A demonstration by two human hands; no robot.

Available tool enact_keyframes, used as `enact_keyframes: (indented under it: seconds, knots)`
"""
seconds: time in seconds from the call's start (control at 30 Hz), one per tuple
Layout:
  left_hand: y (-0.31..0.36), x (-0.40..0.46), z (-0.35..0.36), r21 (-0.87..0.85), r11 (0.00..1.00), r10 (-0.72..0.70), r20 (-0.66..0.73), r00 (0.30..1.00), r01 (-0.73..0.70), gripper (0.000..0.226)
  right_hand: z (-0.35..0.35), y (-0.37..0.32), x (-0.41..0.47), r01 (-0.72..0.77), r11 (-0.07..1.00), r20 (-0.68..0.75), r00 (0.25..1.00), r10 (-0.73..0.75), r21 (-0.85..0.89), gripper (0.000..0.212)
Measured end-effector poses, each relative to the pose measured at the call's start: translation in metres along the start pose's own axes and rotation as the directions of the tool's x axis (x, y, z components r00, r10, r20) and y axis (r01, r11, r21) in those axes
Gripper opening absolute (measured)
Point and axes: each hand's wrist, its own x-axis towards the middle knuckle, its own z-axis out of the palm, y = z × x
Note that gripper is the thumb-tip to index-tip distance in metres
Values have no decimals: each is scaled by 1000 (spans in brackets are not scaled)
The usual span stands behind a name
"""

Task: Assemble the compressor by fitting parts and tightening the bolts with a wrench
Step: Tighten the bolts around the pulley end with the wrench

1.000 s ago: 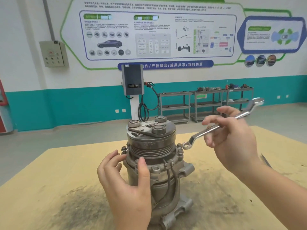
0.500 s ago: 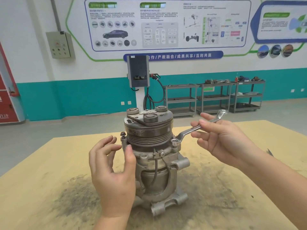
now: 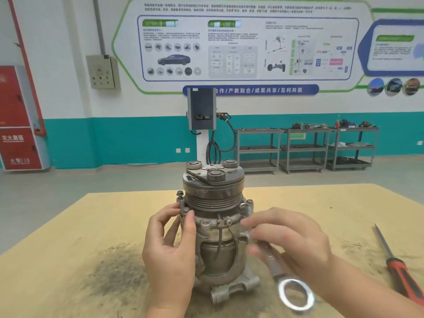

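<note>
**Wrench held low on the right, bolts waiting on the flange above it**

The compressor (image 3: 214, 216) stands upright in the middle of the bench (image 3: 68, 237), its long axis vertical, with the pulley and clutch plate on top and the mounting ear at the bottom toward the camera. A bolt (image 3: 180, 194) stands proud on the left side of the flange, just under the pulley; other bolt heads sit round the same ring.

The left hand (image 3: 169, 249) is curled round the left side of the body, thumb in front and fingers behind, near that raised bolt. The right hand (image 3: 286, 239) is just beside the right side of the flange, its fingers closed on the shaft of the wrench (image 3: 282, 276). The wrench points down and toward the camera, ring end lowest, well under the flange. The picture is blurred here.

I judge that the wrench must be lifted and turned level before it can meet a bolt, and the right-side bolts are nearer to it.

A red-handled screwdriver (image 3: 394, 267) lies on the bench far right.
</note>
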Motion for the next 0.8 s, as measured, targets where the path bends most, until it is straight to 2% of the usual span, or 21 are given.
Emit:
enact_keyframes:
  seconds: [0.07, 0.1, 0.2, 0.27, 0.33, 0.37, 0.43, 0.5, 0.6, 0.67, 0.73, 0.8]
  knots:
    - [-1, 1, 0, -4, 1000, -4, 5, 1000, 4, 12, 5, -2, 7, 0, 999, 8, 1000, 0, -46, 13]
    - [-2, 1, 0, -3, 1000, 0, 7, 1000, 0, 13, 4, -3, 9, -42, 999, -16, 999, 42, -11, 16]
    - [-3, 2, 0, 5, 1000, 10, -2, 1000, -10, 13, -9, -6, 17, -234, 945, -170, 946, 275, 229, 11]
    - [-3, 2, 0, 18, 999, 27, -12, 1000, -27, 10, -19, -3, 23, -373, 801, -244, 816, 523, 468, 5]
    - [-3, 2, 2, 30, 999, 38, -20, 999, -37, 8, -27, 6, 24, -466, 533, -188, 602, 776, 706, 11]
    - [-3, 2, 2, 36, 998, 48, -21, 999, -48, 8, -29, 11, 24, -484, 409, -140, 499, 855, 773, 15]
    - [-3, 1, 3, 55, 996, 73, -17, 997, -72, 6, -31, 20, 21, -500, 222, -48, 337, 940, 837, 18]
    - [-2, 1, 3, 79, 993, 84, -8, 996, -83, 7, -29, 26, 19, -496, 96, 31, 243, 970, 863, 16]
    - [0, 0, 2, 112, 990, 83, 7, 996, -84, 11, -23, 31, 13, -467, -30, 135, 195, 971, 884, 13]
    - [1, 1, 1, 154, 984, 91, 22, 996, -93, 13, -23, 34, 10, -451, -81, 188, 198, 962, 889, 13]
    - [1, 1, 0, 167, 982, 90, 34, 995, -94, 15, -25, 37, 9, -461, -98, 226, 232, 946, 882, 13]
    - [1, 1, 0, 147, 987, 62, 43, 997, -68, 20, -27, 37, 6, -479, -45, 217, 309, 926, 876, 10]
